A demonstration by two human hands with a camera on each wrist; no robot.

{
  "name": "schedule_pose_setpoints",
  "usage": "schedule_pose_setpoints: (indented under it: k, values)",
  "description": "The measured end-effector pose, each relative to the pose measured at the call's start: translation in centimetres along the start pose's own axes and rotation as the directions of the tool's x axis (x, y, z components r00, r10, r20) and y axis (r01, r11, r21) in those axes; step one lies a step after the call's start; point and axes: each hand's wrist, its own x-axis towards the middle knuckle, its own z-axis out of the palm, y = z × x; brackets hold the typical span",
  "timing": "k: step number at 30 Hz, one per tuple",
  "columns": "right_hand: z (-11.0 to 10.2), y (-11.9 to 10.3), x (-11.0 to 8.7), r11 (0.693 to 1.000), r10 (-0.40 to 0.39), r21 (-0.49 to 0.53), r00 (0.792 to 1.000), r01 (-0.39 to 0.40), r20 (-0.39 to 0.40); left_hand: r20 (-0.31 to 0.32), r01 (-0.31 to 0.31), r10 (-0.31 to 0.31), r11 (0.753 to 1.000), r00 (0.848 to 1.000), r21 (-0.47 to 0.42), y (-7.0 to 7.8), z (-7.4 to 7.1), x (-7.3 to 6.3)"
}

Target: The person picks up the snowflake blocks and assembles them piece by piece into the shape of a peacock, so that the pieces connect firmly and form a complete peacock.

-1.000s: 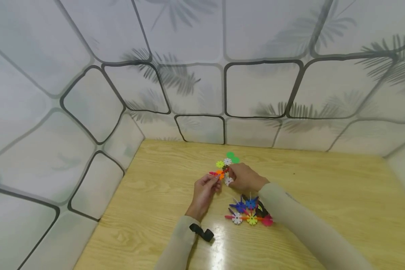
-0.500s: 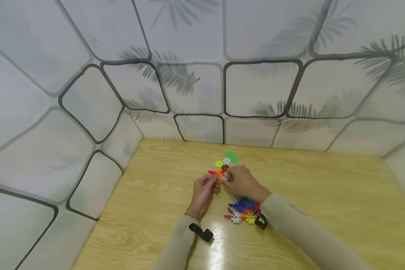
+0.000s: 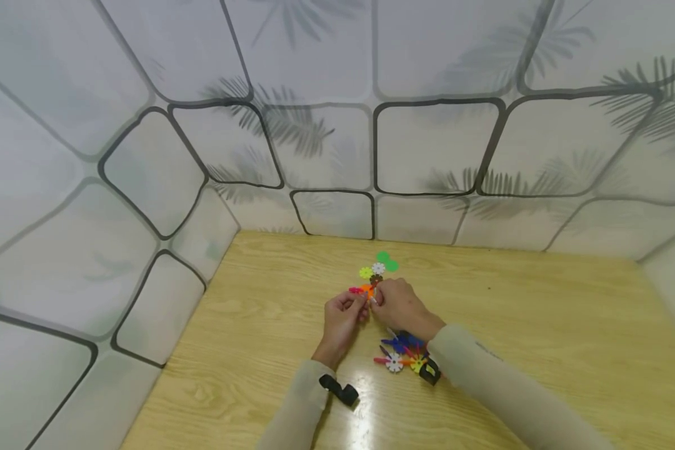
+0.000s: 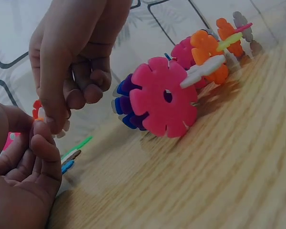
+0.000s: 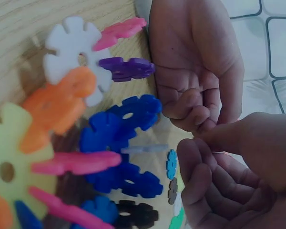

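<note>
My left hand point(image 3: 340, 319) pinches an orange notched disc point(image 3: 367, 290) between thumb and fingers. A pink disc point(image 3: 355, 290) sticks out at its left side. Close against it, my right hand point(image 3: 402, 309) pinches a white notched disc, mostly covered by the fingers. In the left wrist view, a small orange-and-white bit of these pieces point(image 4: 38, 113) shows where both hands' fingertips meet. The right wrist view shows the fingertips together too, with the pieces mostly hidden. Beside the right forearm stands a joined build of notched discs, with a large pink disc point(image 4: 155, 100) at one end.
Loose discs lie beyond the hands: green point(image 3: 383, 257), white point(image 3: 378, 268), yellow point(image 3: 365, 272) and brown point(image 3: 376, 279). The build's white point(image 3: 394, 362) and blue point(image 3: 396, 342) discs sit near the right wrist. A patterned wall point(image 3: 416, 219) borders the wooden table point(image 3: 540, 325).
My right hand has shifted slightly left, bringing the white disc up against the orange one. The right wrist has turned, so its black strap shows differently. My left hand stays nearly in place.
</note>
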Motion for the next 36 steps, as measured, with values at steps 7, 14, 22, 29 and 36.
schedule_pose_setpoints:
  k: [7,14,22,29,36]
  values:
    - [0.1,-0.2,-0.3,1.0,0.005,0.008,1.0,-0.005,-0.023,0.01,-0.042,0.042,0.998,0.999,0.038,-0.7,-0.3,0.2]
    - [0.4,-0.3,-0.2,1.0,-0.006,0.007,0.998,0.007,-0.062,0.013,-0.087,0.087,0.994,0.996,0.059,-0.4,0.0,-0.2]
    - [0.6,-0.6,0.0,0.999,-0.025,-0.027,0.993,0.022,-0.117,0.008,-0.091,0.091,0.994,0.996,0.062,-0.3,0.2,-0.2]
    - [-1.5,-0.5,-0.2,0.999,-0.001,-0.036,1.0,0.001,0.0,0.0,-0.105,0.105,0.993,0.994,0.051,-0.3,0.3,-0.1]
    - [-3.7,2.4,1.6,0.993,0.054,-0.106,0.992,-0.042,0.113,0.059,-0.102,0.099,0.994,0.993,0.039,-0.5,0.1,0.0]
